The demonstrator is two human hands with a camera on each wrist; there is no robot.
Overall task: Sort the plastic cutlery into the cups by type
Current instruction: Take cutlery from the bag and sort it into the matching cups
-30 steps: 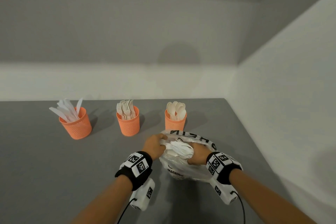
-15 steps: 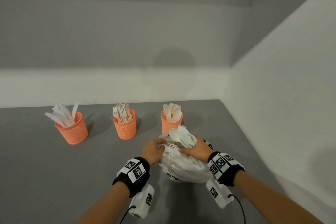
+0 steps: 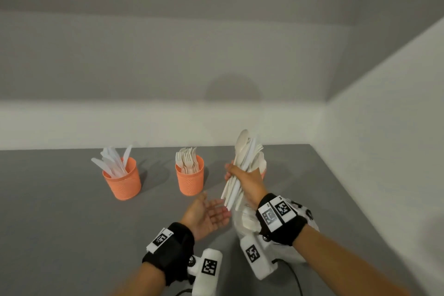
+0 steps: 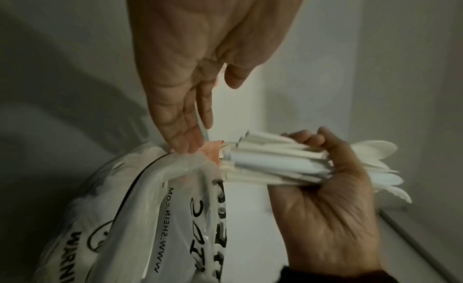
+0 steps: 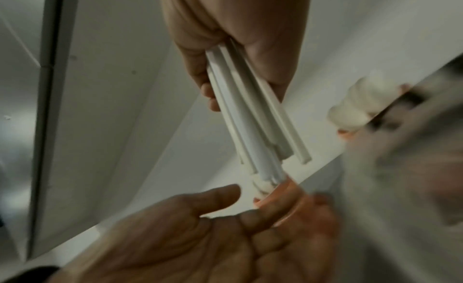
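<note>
Right hand (image 3: 248, 181) fisted round mixed cutlery bundle (image 3: 242, 168), above plastic bag (image 4: 140, 208). Left hand (image 3: 206, 215) open, palm up, beside handles.

The right hand (image 3: 247, 181) has lifted a cutlery bundle (image 3: 242, 166) from the bag (image 3: 242, 221) (left hand (image 3: 206, 215) let go).

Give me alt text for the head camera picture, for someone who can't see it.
A person's right hand holds a bundle of white plastic cutlery above a clear plastic bag on a grey table, while the open left hand waits palm-up beside it. Behind stand orange cups, one with knives, one with forks.
</note>
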